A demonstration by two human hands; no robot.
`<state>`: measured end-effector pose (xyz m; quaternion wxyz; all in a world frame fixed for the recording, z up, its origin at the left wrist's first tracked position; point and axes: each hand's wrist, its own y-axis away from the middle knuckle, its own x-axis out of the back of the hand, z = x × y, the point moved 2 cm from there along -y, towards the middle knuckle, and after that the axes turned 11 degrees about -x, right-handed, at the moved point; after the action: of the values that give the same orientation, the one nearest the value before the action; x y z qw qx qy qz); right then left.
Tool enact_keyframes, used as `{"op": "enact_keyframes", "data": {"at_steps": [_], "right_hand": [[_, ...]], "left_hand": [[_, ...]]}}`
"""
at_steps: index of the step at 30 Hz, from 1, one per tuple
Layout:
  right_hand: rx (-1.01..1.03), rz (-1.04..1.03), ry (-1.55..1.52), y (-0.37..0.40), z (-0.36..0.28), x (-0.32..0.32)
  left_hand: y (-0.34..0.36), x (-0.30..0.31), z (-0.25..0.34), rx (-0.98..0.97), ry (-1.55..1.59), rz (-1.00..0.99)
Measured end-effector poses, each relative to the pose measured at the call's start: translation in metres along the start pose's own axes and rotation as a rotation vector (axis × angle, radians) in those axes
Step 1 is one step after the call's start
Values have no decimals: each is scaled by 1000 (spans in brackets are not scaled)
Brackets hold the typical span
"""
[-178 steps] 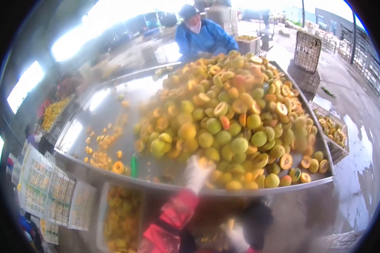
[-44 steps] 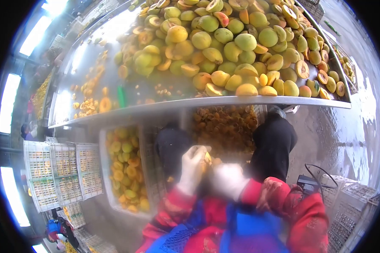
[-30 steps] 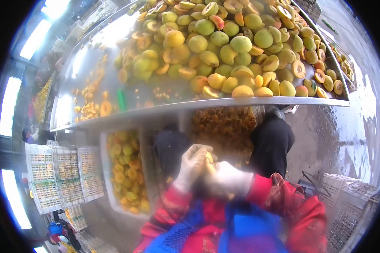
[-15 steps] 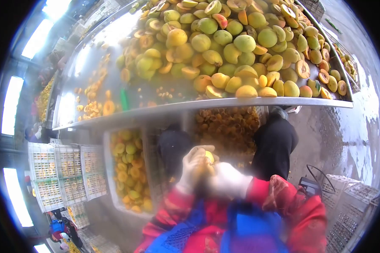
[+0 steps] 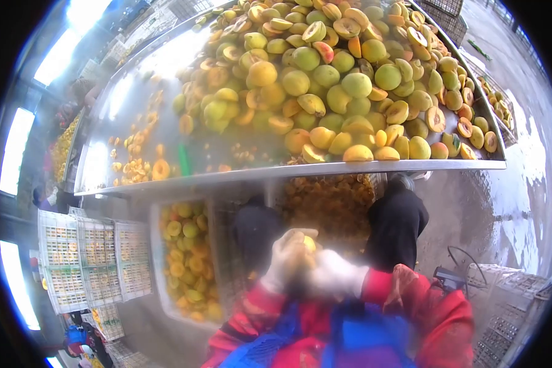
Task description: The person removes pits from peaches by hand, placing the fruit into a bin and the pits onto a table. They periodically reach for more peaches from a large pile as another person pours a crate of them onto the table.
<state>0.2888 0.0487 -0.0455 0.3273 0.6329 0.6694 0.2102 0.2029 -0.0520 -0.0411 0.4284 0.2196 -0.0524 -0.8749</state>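
Note:
Both my hands wear white gloves and meet close to my body, below the table's edge. My left hand (image 5: 286, 262) is wrapped around a yellow peach (image 5: 308, 242), which shows between the fingers. My right hand (image 5: 338, 274) presses against the same peach from the right; what it holds is hidden and blurred. Above them a big steel table (image 5: 227, 176) carries a heap of whole and halved peaches (image 5: 343, 80). A green-handled tool (image 5: 183, 158) lies on the table's bare left part.
A crate of peach halves (image 5: 187, 260) stands under the table at left, another bin of cut fruit (image 5: 330, 202) directly ahead between my black-trousered knees. Stacked white crates (image 5: 83, 260) are at far left, a mesh crate (image 5: 503, 294) at right. The floor is wet.
Earlier my left hand reached into the heap on the table. Since then both hands have come together at my lap on one peach, shifting only slightly over the last second.

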Motion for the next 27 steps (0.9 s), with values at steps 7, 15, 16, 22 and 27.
{"op": "enact_keyframes", "data": {"at_steps": [7, 15, 16, 22, 27], "right_hand": [[-140, -185, -268, 26, -33, 9], [-131, -170, -297, 35, -32, 12], [-118, -201, -367, 39, -36, 12], [-67, 5, -151, 28, -17, 4], [32, -205, -369, 28, -5, 11]], "left_hand": [[-5, -4, 2, 2, 49, -58], [-8, -8, 2, 8, -7, -150], [-7, -8, 1, -16, 25, -131], [-1, -2, -20, -80, -154, -160], [-5, -23, 1, -138, 23, -159]]}}
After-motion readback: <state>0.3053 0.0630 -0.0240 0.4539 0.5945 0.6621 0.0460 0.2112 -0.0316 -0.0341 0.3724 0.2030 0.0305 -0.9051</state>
